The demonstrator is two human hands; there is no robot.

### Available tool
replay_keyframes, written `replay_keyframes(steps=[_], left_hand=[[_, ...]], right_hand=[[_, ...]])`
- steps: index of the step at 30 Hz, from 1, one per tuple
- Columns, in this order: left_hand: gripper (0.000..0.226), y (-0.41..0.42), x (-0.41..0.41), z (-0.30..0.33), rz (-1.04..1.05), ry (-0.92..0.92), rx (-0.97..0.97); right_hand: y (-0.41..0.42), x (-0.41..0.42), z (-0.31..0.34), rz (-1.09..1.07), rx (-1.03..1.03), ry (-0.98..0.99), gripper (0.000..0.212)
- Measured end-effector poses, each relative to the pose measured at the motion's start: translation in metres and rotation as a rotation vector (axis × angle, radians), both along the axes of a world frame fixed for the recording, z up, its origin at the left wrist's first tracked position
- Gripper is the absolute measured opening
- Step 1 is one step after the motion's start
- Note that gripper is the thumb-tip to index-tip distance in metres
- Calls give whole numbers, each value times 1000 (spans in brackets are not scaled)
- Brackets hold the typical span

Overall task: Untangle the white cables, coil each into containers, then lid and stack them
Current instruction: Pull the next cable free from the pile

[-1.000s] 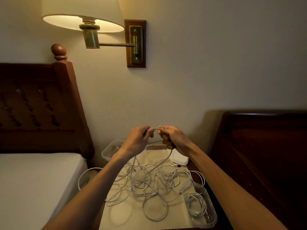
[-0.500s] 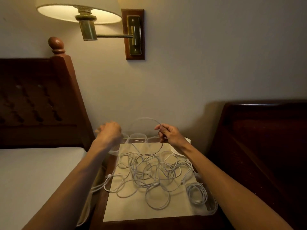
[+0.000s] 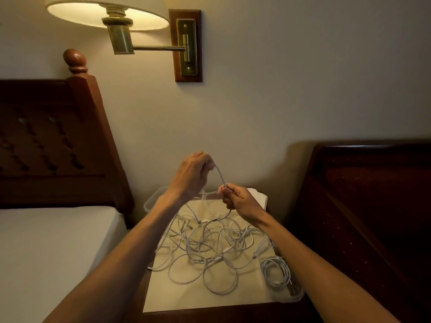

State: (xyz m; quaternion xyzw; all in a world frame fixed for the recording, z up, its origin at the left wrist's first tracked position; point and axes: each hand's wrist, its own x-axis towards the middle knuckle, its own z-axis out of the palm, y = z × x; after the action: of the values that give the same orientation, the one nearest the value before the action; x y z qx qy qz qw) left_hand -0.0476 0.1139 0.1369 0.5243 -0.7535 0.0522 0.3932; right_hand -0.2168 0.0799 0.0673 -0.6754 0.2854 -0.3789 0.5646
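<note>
A tangle of white cables (image 3: 210,248) lies spread on a pale mat (image 3: 186,297) on the nightstand. My left hand (image 3: 192,174) is raised above the far edge and pinches one white cable (image 3: 221,176). That strand runs down to my right hand (image 3: 238,199), which grips it in a fist, lower and to the right. A clear container (image 3: 296,297) at the near right holds one coiled cable (image 3: 276,271). Empty clear containers (image 3: 151,202) stand at the back, partly hidden behind my hands, with white lids (image 3: 260,198) beside them.
A bed with a white mattress (image 3: 46,248) and dark wooden headboard (image 3: 58,141) is on the left. Another dark wooden headboard (image 3: 373,194) rises on the right. A brass wall lamp (image 3: 121,31) hangs lit above. The nightstand's front edge (image 3: 221,314) is close to me.
My left hand swung out to the left and has come back up toward the right hand, drawing the cable into a short raised span. The right hand has closed into a fist on it.
</note>
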Motion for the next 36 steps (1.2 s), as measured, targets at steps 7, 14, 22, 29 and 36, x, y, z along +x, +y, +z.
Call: replay_keyframes(steps=[7,14,22,29,36], left_hand=[[15,5,11,26,114,125,-238],[14,8,36,16,222,243,-206],[18,12,44,-13,257,378,-29],[41,32,12,-24,60,535,358],[32,44,-25,-38,22,989,552]], right_hand=[[5,-1,-17,-33,19,-24,26],[2,-5,13,97,166,-91,22],[13,-23,74,322,495,-375,26],[-2,-32,122,102,432,-430,27],[-13,-43,140,39,518,-582,28]])
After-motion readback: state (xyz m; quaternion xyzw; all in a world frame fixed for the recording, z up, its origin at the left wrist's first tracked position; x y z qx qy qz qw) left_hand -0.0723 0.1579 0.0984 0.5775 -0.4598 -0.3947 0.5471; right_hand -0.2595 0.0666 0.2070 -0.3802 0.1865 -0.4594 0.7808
